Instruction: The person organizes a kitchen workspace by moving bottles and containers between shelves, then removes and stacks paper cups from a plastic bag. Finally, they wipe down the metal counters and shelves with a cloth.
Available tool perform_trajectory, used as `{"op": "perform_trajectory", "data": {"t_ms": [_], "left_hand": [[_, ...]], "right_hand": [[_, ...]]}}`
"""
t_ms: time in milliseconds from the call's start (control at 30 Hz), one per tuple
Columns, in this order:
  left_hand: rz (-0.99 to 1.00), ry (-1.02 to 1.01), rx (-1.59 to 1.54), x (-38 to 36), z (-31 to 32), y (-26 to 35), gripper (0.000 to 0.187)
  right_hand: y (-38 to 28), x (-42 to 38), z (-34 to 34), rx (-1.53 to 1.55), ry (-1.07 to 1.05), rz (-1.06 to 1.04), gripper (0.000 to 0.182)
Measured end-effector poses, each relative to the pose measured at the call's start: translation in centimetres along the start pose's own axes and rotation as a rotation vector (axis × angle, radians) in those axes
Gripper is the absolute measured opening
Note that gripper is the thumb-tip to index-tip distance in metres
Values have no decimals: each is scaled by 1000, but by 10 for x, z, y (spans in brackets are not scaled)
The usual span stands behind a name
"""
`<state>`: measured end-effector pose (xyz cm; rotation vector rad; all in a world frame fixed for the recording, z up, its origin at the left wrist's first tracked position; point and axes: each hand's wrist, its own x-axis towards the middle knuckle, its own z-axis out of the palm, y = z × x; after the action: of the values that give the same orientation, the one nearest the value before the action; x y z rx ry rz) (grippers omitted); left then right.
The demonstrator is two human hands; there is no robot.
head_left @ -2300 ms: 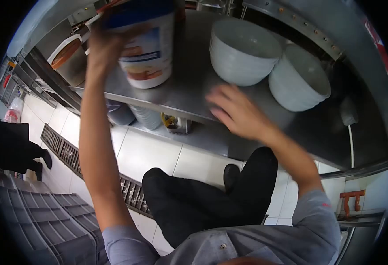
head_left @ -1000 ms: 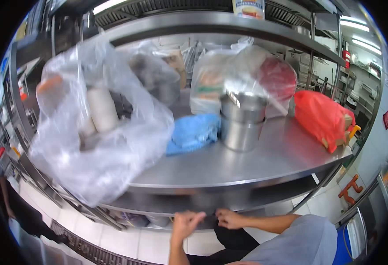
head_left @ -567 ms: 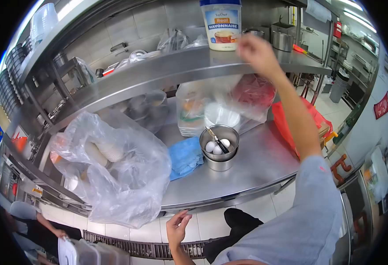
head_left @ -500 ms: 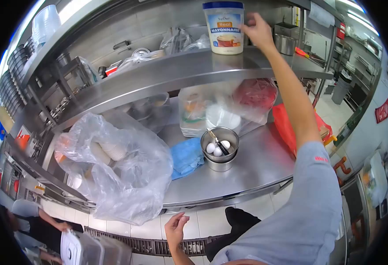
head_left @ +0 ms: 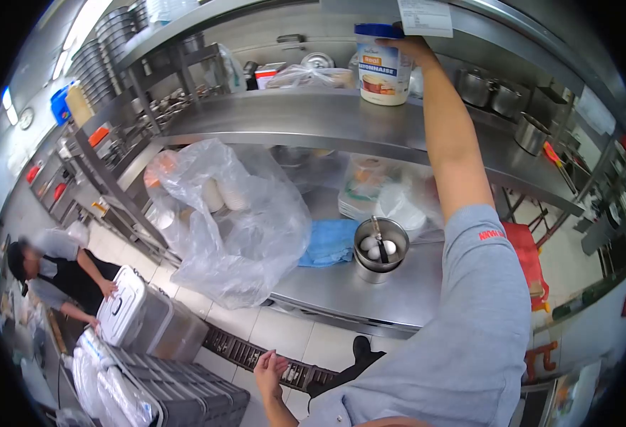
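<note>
My right hand (head_left: pixel 411 48) is closed on the upper part of a mayonnaise tub (head_left: pixel 383 67) with a blue lid, at the upper metal shelf (head_left: pixel 270 114). Low in the view, my left hand (head_left: pixel 272 366) hangs over the floor with its fingers curled; whether it holds anything is too small to tell. On the counter (head_left: pixel 370 306) below the shelf, stacked metal bowls (head_left: pixel 373 270) hold white eggs (head_left: pixel 388 247) and a black-handled utensil (head_left: pixel 382 250). Beside them lie a blue cloth (head_left: pixel 327 242) and a large clear plastic bag (head_left: pixel 256 235) with cups inside.
A co-worker (head_left: pixel 64 267) stands at the lower left with hands on a lidded plastic bin (head_left: pixel 124 306). Nearby is a grey crate (head_left: pixel 192 391). Metal pots (head_left: pixel 475 85) stand on the shelf at right. A red bag (head_left: pixel 523 256) is beyond my right arm.
The view has swung left. My right hand has gone from beside the tub to a grip on its upper part. More of the co-worker and the crate now shows.
</note>
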<state>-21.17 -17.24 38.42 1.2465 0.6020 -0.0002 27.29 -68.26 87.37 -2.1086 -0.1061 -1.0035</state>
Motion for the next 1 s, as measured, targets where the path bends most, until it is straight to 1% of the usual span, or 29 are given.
{"op": "perform_trajectory", "data": {"t_ms": [67, 100, 133, 200, 233, 267, 333, 367, 433, 467, 500, 533, 567, 633, 667, 700, 733, 767, 800, 833, 867, 900, 933, 967, 1000], "left_hand": [[7, 43, -8, -3, 6, 1, 23], [25, 44, -37, -5, 10, 1, 23], [45, 41, -67, -5, 13, 0, 23], [49, 71, -94, -8, 14, -9, 23], [59, 86, -110, -8, 14, -13, 23], [67, 97, -124, -9, 15, -18, 22], [56, 102, -147, -6, 14, -25, 22], [46, 122, -128, -5, 15, -26, 22], [2, 156, -116, -8, 23, -12, 24], [42, 138, -105, -4, 27, -5, 25], [76, 126, -100, 1, 29, -1, 25], [105, 114, -109, 8, 32, 3, 27], [140, 138, -93, 12, 39, 11, 30], [177, 67, -160, 9, 50, 37, 35], [232, 6, -270, 12, 47, 38, 39], [319, -47, -352, 9, 47, 42, 48], [386, -153, -544, 3, 41, 45, 56], [456, -244, -675, 1, 34, 43, 69], [475, -351, -808, 1, 20, 33, 82], [443, -316, -977, 7, 0, -8, 89], [418, -284, -1140, 13, -21, -53, 96], [422, -243, -1165, 10, -34, -70, 97], [427, -203, -1188, 6, -47, -88, 99], [341, -104, -1172, 6, -67, -130, 98], [249, -12, -1160, 7, -81, -174, 97]], "right_hand": [[-17, 16, 35, -256, -127, -127, 90], [-32, 15, 51, -323, -71, -115, 90], [-45, 11, 65, -305, -79, -123, 90], [-82, -15, 87, -466, 84, -134, 88], [-92, -18, 97, -352, 5, -120, 81], [-104, -26, 103, -350, -4, -124, 81], [-128, -46, 108, -206, -93, -313, 83], [-136, -56, 112, -204, -106, -314, 83], [-154, -77, 119, 188, -228, -330, 73], [-172, -95, 109, 189, -255, -331, 73], [-199, -120, 92, 290, -345, -343, 59], [-218, -143, 88, 390, -442, -353, 45], [-222, -163, 99, 476, -358, -461, 54], [-236, -218, 106, 571, -353, -614, 43], [-231, -246, 113, 615, -464, -532, 54], [-226, -278, 122, 652, -582, -441, 66], [-225, -318, 131, 805, -668, -357, 62], [-222, -360, 138, 953, -747, -254, 59], [-214, -400, 150, 970, -831, -223, 59], [-201, -441, 166, 988, -905, -196, 59], [-185, -482, 181, 984, -1040, -213, 59], [-168, -529, 196, 900, -1154, -86, 60], [-157, -579, 215, 987, -1203, 66, 61], [-134, -626, 233, 966, -1257, 176, 61], [-109, -666, 247, 902, -1307, 193, 60]]}}
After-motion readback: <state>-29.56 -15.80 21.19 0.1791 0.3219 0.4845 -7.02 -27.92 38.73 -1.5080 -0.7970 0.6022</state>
